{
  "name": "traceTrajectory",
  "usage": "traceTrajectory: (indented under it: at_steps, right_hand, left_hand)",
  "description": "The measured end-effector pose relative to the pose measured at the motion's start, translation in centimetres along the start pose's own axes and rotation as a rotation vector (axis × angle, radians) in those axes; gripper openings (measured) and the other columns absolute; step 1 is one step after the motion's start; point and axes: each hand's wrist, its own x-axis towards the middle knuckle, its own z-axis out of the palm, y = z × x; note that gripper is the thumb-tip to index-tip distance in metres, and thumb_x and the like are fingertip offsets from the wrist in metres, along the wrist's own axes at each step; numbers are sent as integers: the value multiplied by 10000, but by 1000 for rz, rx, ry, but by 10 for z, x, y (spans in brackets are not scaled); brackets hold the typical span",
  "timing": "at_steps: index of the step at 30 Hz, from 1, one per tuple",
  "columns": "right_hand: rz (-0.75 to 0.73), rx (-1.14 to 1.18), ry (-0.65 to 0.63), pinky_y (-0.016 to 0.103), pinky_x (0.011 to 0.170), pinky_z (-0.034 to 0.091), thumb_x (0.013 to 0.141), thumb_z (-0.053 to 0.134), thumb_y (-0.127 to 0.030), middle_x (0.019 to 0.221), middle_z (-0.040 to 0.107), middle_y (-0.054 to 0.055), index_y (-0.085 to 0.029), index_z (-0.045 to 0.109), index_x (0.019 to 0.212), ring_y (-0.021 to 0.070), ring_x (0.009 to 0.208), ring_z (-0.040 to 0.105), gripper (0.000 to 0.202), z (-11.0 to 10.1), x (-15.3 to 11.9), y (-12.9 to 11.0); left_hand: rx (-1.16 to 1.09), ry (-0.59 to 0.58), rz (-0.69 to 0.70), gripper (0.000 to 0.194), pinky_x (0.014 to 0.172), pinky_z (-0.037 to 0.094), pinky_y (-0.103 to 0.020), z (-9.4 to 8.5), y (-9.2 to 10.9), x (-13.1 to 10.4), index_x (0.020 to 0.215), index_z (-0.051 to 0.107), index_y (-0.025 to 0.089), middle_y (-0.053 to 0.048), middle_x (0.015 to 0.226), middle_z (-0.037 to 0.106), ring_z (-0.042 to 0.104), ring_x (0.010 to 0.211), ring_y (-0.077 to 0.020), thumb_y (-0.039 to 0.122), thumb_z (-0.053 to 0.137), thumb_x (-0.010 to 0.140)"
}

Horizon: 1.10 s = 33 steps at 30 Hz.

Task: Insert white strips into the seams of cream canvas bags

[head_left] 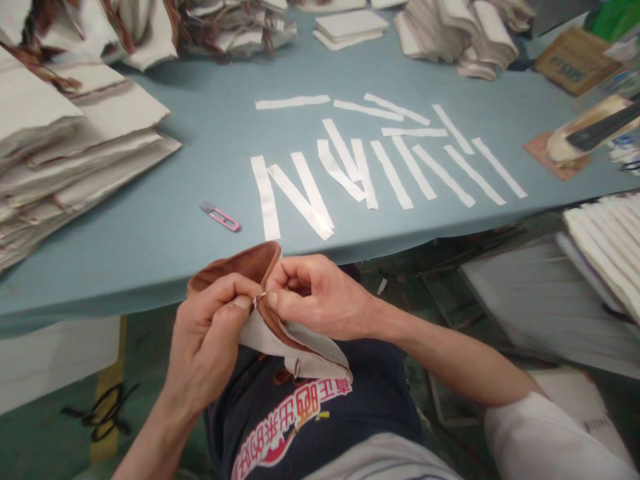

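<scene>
A brown and off-white piece of leather or fabric [245, 261] is held up in front of my apron, just off the table's front edge. My left hand [213, 330] is closed, pinching its edge between thumb and forefinger. Close beside it, my right hand [313, 293] pinches the same edge from the other side. A small shiny metal fitting [259, 299] shows between the fingertips; its exact kind is too small to tell. The off-white side of the piece hangs below my right hand.
Pink-handled thread snips [221, 217] lie on the blue-green table [200, 147]. Several white strips [393, 175] are spread to the right of them. Stacks of off-white panels [75, 143] stand at left. A brush [600, 130] rests on a brown square at right, near a cardboard box [575, 61].
</scene>
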Motion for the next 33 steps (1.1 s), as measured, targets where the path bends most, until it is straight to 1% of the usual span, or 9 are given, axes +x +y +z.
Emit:
traceTrajectory:
  at_steps: [4, 8, 13, 17, 21, 24, 26, 29, 33]
  right_hand:
    - [-64, -27, 3, 230, 594, 446, 867, 682, -240, 721, 627, -50, -203, 608, 792, 92, 634, 553, 111, 2, -3, -1]
    - [-161, -150, 23, 241, 625, 475, 896, 657, -251, 746, 658, -38, -206, 616, 824, 105, 651, 594, 95, 2, -6, -2]
    - [-375, -430, 69, 247, 640, 424, 925, 602, -213, 727, 641, -45, -213, 582, 818, 93, 617, 561, 109, 2, -7, 1]
    - [-619, -720, 188, 267, 643, 404, 947, 549, -165, 729, 686, -10, -203, 601, 812, 116, 645, 582, 150, 4, -6, 9]
    - [-783, -776, 248, 250, 645, 433, 969, 539, -131, 722, 701, -8, -199, 616, 822, 113, 648, 594, 180, 4, -3, 16]
    - [-768, -654, 226, 231, 630, 446, 942, 536, -137, 725, 682, -18, -209, 592, 804, 101, 635, 582, 166, 3, -1, 19]
    - [-673, -521, 189, 219, 608, 447, 912, 557, -162, 721, 660, -32, -218, 570, 796, 92, 615, 565, 129, 2, 0, 20]
    - [-551, -365, 142, 203, 594, 456, 883, 610, -176, 720, 643, -51, -219, 568, 808, 82, 604, 552, 96, 0, 0, 21]
    - [-599, -466, 164, 216, 648, 487, 946, 631, -168, 770, 701, -37, -202, 616, 841, 86, 637, 594, 111, -7, -3, 18]
  left_hand:
    - [-104, -95, -37, 283, 482, 410, -238, -9, -5, 1, 803, 772, 204, 34, 613, 645, 524, 505, -136, 351, 628, 996]
    - [-76, -125, 9, 190, 472, 480, -186, -14, 8, 8, 752, 775, 200, 26, 611, 727, 615, 487, -124, 334, 758, 885]
    - [167, -83, 228, 220, 502, 465, -145, -19, 21, 10, 727, 807, 223, 63, 596, 760, 655, 464, -81, 225, 661, 892]
    - [391, -44, 331, 267, 540, 444, -212, -19, 27, 5, 753, 811, 229, 46, 633, 786, 673, 490, -100, 236, 616, 934]
    - [162, -24, 83, 271, 479, 385, -242, -10, 19, 2, 663, 761, 237, 39, 542, 687, 565, 443, -126, 300, 633, 894]
    - [-80, -59, -102, 315, 437, 394, -233, -1, 7, -2, 663, 738, 223, 33, 528, 635, 519, 437, -134, 359, 613, 919]
    - [-85, -27, -114, 340, 439, 388, -228, 4, 3, -5, 669, 714, 219, 40, 542, 619, 498, 447, -125, 347, 579, 955]
    - [-12, 29, -29, 358, 477, 410, -220, 8, 7, -11, 708, 697, 226, 61, 573, 617, 521, 490, -119, 328, 559, 1021]
    - [113, 48, 148, 272, 552, 470, -199, 8, 15, -13, 865, 739, 235, 86, 663, 706, 613, 539, -104, 286, 579, 1079]
